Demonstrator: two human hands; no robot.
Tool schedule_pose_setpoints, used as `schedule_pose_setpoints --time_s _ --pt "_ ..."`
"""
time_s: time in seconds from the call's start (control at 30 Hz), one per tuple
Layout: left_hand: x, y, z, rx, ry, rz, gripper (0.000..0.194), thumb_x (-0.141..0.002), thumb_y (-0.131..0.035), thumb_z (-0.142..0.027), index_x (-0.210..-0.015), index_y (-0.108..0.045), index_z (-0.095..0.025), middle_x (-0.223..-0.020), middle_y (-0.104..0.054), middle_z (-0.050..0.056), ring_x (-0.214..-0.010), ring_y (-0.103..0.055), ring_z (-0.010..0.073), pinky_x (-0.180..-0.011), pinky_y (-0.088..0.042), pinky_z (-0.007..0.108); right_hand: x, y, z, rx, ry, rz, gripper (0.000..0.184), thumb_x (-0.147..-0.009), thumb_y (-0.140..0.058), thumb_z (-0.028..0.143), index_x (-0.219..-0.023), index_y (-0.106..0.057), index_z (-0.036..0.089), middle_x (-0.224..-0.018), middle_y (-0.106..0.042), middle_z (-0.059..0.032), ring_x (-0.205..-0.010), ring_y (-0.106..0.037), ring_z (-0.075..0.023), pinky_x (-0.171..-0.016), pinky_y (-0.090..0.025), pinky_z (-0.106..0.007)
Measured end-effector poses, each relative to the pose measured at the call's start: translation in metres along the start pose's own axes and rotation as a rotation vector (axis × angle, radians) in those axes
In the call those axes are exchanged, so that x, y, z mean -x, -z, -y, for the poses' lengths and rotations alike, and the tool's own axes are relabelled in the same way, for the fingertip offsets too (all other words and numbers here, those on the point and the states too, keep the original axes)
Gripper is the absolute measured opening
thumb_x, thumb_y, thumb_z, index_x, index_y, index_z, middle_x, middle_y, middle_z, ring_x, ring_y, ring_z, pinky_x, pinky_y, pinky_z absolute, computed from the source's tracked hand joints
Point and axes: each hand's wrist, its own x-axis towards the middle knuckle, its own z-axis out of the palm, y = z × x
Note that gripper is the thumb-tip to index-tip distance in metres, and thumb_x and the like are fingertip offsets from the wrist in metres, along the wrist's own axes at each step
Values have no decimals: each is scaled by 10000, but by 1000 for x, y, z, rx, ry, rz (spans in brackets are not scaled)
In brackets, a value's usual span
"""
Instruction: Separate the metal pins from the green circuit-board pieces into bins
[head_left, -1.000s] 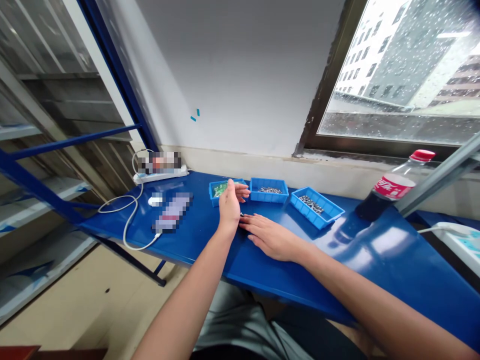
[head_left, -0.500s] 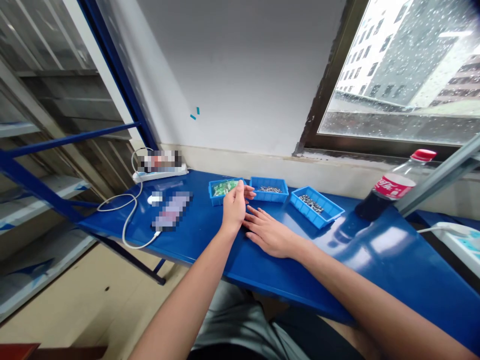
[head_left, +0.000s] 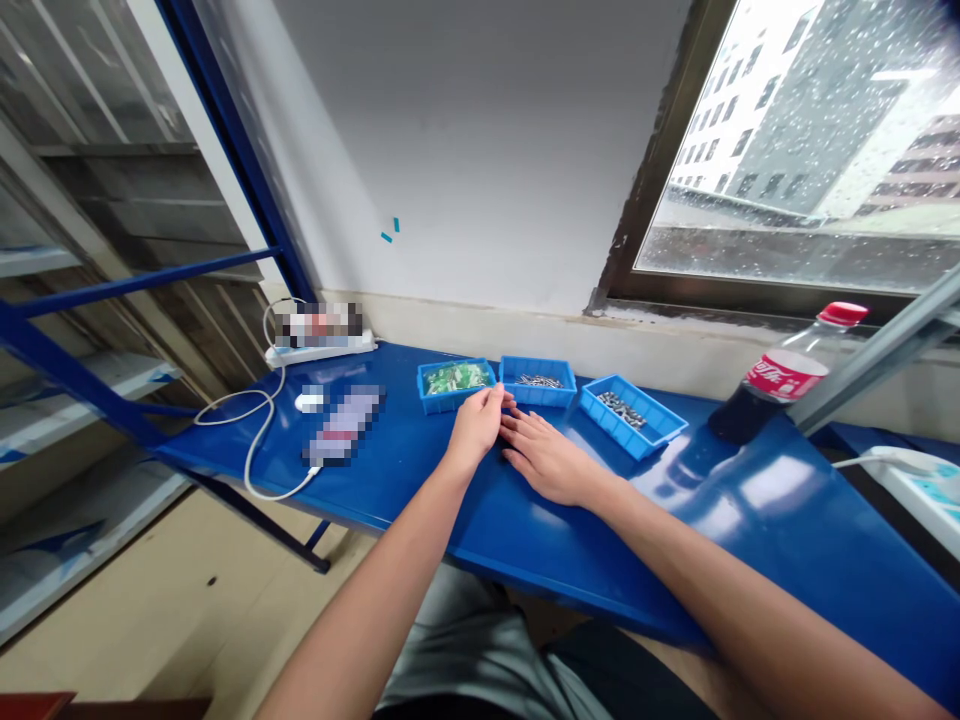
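My left hand point(head_left: 478, 424) is just in front of the tray of green pieces, thumb and fingers drawn together. Whatever lies between them, if anything, is too small or hidden to make out. My right hand point(head_left: 553, 458) rests palm down on the blue table, fingers stretched out, their tips close against the left fingers. Behind the hands stands a blue tray point(head_left: 454, 403) with green pieces in clear wrapping. Beside it is a blue tray point(head_left: 544, 396) of small metal parts, and further right an angled blue tray point(head_left: 655, 440) of short metal parts.
A cola bottle point(head_left: 776, 378) stands at the right, near the window. On the left lie a blurred phone point(head_left: 345, 425) with a white cable point(head_left: 255, 470) and a small white object point(head_left: 309, 401). A white power strip point(head_left: 322, 350) sits at the back left; the blue table's point(head_left: 570, 585) front edge is near my lap.
My left hand has moved right and lowered, its fingers drawing together, uncovering more of the tray of green pieces. My right hand has shifted slightly right and away from me, still flat.
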Motion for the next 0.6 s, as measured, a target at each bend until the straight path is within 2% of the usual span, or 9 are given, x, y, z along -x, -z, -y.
schedule_pose_setpoints --time_s 0.13,0.23,0.37,0.47,0.53,0.6 --pt "6 -6 -4 -42 -8 112 454 -1014 -545 -570 -996 -795 -192 -1134 -804 93 -1126 -727 268 -1034 -535 370 4 3 -9 40 -5 -116 418 -1058 -441 146 -1390 -695 168 -1402 -668 -166 -1358 -574 -325 -1171 -483 -542" --pt "13 -12 -12 -75 -41 199 470 -1030 -520 -574 -1088 -793 -196 -1219 -786 78 -1211 -691 272 -1092 -502 368 12 10 -20 50 -13 -146 338 -1017 -496 95 -1173 -785 175 -1197 -730 -143 -1132 -645 -309 -1040 -568 -494" --pt "17 -21 -15 -75 -81 307 450 -1038 -521 -546 -1133 -780 -191 -1250 -776 78 -1231 -683 268 -1115 -490 364 24 17 -31 -30 -55 -225 325 -972 -528 61 -1113 -775 220 -1097 -731 -104 -1052 -680 -284 -973 -590 -464" --pt "14 -28 -11 -30 -98 374 418 -1041 -529 -498 -1193 -761 -184 -1284 -765 81 -1240 -683 257 -1120 -493 362 27 19 -33 -214 -168 -430 252 -958 -568 108 -1066 -750 245 -1050 -728 -72 -941 -718 -248 -889 -620 -422" --pt "11 -31 -8 0 -93 367 402 -1040 -536 -462 -1224 -750 -177 -1300 -761 88 -1247 -684 252 -1117 -500 364 26 18 -31 -384 -252 -577 141 -952 -634 180 -1041 -721 245 -1032 -725 -63 -906 -735 -236 -858 -642 -401" --pt "9 -32 -8 11 -95 352 386 -1028 -562 -435 -1232 -754 -170 -1295 -766 97 -1238 -693 251 -1115 -507 368 24 18 -27 -519 -302 -664 89 -939 -697 258 -1028 -698 244 -1028 -720 -62 -921 -749 -238 -869 -656 -401"
